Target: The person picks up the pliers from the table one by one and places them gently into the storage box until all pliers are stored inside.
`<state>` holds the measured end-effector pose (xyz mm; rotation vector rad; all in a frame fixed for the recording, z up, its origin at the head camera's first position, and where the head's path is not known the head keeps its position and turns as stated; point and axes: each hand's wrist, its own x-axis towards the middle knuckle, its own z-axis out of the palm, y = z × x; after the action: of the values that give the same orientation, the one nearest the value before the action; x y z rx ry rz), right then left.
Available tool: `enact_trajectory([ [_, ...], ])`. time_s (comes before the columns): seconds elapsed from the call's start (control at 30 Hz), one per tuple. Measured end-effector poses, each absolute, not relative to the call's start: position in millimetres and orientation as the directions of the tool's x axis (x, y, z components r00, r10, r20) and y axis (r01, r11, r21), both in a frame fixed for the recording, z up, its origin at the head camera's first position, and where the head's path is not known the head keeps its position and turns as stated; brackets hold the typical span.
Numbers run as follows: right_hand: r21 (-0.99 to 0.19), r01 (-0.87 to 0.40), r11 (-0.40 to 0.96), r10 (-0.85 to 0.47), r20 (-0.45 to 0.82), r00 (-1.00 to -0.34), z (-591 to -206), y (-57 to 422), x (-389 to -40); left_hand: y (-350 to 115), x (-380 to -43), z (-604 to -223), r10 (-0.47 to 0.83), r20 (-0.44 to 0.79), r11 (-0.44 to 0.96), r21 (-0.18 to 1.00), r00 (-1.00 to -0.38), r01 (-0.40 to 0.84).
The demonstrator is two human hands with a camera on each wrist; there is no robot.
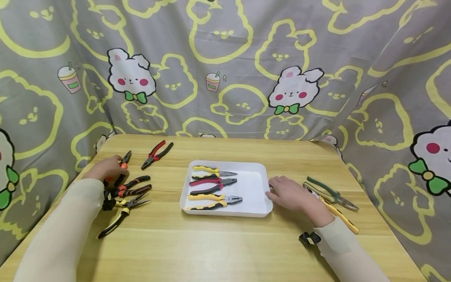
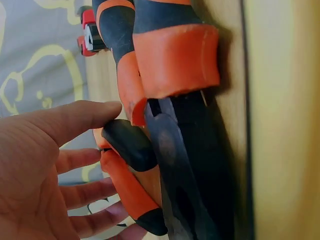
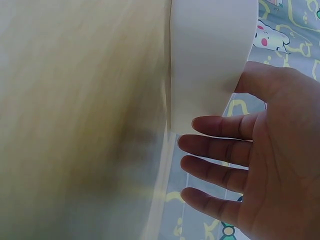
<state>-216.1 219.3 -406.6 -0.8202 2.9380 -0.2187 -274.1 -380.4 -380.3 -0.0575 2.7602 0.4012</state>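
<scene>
The left hand [image 1: 108,167] is set at orange-handled pliers [image 1: 124,165] near the left edge of the bench [image 1: 225,246], its grip indiscernible; the right edge of the white tray [image 1: 251,186] is held by the right hand [image 1: 292,196]. Through crowding, neighbouring pliers [image 1: 134,192] could be snagged.

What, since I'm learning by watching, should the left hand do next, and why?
Perhaps close the left hand round the farther orange-and-black pliers: its fingers look loosely spread by the handles, and the white tray has bare space right of its three pliers.
</scene>
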Motion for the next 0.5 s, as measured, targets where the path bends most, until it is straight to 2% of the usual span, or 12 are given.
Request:
enact_trajectory([
  [0.5, -0.164, -0.513, 0.843, -0.524, -0.032, -0.851, -406.2, 219.4, -217.8, -379.0, -276.4, -380.9, 0.018, -0.342, 0.961, 0.265, -0.939, -0.078],
])
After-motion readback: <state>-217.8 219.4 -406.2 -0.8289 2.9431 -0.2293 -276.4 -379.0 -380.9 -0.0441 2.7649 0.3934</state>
